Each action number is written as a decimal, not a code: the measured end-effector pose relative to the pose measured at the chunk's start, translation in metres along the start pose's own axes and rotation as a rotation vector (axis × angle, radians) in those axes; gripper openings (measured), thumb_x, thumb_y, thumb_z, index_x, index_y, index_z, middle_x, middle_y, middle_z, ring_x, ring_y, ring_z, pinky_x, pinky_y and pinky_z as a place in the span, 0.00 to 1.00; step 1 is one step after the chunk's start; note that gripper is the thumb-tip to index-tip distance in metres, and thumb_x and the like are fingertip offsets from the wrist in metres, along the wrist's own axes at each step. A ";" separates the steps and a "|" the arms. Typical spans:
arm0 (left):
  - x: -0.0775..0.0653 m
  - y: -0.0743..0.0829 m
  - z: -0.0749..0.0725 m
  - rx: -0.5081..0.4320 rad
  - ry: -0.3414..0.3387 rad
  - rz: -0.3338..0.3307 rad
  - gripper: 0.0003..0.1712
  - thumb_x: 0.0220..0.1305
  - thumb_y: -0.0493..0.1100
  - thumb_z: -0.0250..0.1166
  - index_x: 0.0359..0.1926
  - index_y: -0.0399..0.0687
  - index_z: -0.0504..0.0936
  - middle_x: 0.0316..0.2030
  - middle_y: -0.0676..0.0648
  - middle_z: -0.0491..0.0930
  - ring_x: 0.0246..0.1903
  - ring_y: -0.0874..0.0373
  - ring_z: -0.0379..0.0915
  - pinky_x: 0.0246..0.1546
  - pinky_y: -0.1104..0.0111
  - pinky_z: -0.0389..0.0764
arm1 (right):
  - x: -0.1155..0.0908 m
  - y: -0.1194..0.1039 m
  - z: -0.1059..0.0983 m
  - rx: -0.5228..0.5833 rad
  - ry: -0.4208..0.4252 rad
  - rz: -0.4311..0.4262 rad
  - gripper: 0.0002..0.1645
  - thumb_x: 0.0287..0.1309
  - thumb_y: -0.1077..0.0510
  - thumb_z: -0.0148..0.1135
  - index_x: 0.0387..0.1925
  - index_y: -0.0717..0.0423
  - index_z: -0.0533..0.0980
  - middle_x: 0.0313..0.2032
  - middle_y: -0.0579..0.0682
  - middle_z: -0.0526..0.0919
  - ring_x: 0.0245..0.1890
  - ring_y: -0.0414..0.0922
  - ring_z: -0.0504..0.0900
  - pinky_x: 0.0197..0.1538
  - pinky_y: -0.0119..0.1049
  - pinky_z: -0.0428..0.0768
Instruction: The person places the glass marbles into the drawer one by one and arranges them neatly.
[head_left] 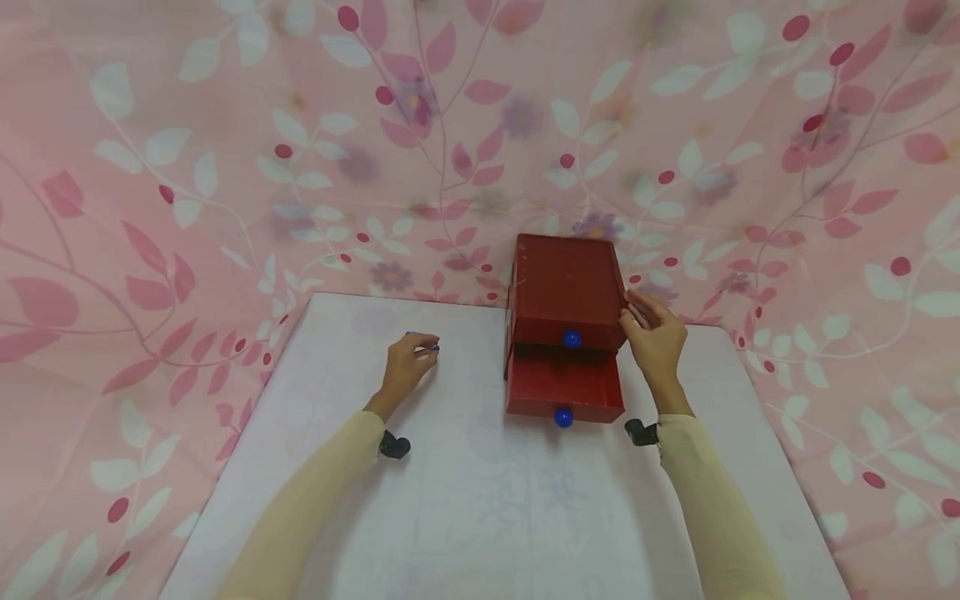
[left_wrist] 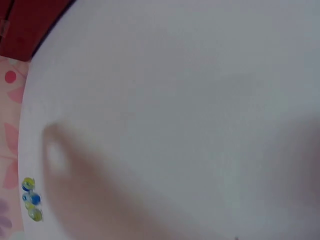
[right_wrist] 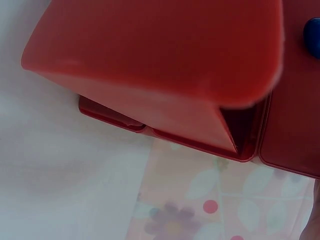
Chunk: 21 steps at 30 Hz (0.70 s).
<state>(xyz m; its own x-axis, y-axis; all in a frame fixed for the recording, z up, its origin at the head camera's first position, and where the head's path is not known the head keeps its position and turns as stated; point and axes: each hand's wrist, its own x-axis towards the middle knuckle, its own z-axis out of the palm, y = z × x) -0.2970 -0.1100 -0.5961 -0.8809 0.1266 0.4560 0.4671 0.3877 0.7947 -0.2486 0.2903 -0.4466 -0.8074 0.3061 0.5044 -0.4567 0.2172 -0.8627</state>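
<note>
Red boxy drawer chest [head_left: 566,292], right hand [head_left: 654,337] touching.

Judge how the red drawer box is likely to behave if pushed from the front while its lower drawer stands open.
The box looks rigid and boxy with flat faces, so it will probably slide on the smooth white table rather than roll. The open lower drawer would likely slide shut first. The right hand at its side may steady it.

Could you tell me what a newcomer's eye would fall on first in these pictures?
Most striking is the dark red drawer box at the back of the white table, its lower drawer pulled out, each drawer front with a blue knob. The right hand touches the box's right side; the left hand pinches something small and blue. Pink leaf-patterned cloth surrounds everything.
</note>
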 end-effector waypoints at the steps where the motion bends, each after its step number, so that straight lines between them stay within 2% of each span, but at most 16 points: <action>1: 0.001 0.002 0.001 -0.002 0.002 0.016 0.15 0.53 0.23 0.68 0.44 0.32 0.82 0.40 0.40 0.82 0.43 0.48 0.81 0.44 0.69 0.82 | 0.000 0.000 0.000 0.002 0.002 0.000 0.20 0.49 0.77 0.63 0.47 0.78 0.77 0.46 0.75 0.79 0.50 0.64 0.79 0.53 0.39 0.79; 11: 0.010 0.027 0.009 -0.033 -0.002 0.073 0.15 0.53 0.24 0.68 0.44 0.34 0.83 0.41 0.43 0.83 0.42 0.51 0.82 0.43 0.69 0.82 | 0.000 -0.001 0.000 0.015 0.003 0.002 0.20 0.48 0.78 0.62 0.47 0.78 0.77 0.46 0.75 0.79 0.50 0.66 0.79 0.53 0.39 0.79; 18: 0.017 0.047 0.016 -0.087 -0.011 0.047 0.16 0.54 0.25 0.68 0.45 0.36 0.83 0.42 0.44 0.82 0.43 0.53 0.81 0.44 0.67 0.82 | 0.000 0.000 0.000 0.010 0.005 -0.001 0.20 0.48 0.78 0.62 0.47 0.78 0.77 0.46 0.75 0.79 0.50 0.65 0.79 0.52 0.39 0.79; 21: 0.020 0.055 0.021 -0.113 -0.009 0.057 0.16 0.54 0.25 0.69 0.45 0.37 0.83 0.42 0.44 0.82 0.43 0.54 0.81 0.44 0.66 0.83 | 0.000 0.000 0.000 0.015 0.003 0.003 0.20 0.48 0.78 0.63 0.47 0.78 0.77 0.46 0.75 0.79 0.50 0.64 0.80 0.53 0.39 0.79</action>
<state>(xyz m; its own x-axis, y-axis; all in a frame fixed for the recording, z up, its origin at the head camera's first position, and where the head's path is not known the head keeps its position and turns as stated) -0.2909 -0.0671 -0.5520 -0.8531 0.1534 0.4987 0.5216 0.2741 0.8080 -0.2488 0.2902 -0.4467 -0.8074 0.3098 0.5021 -0.4599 0.2026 -0.8646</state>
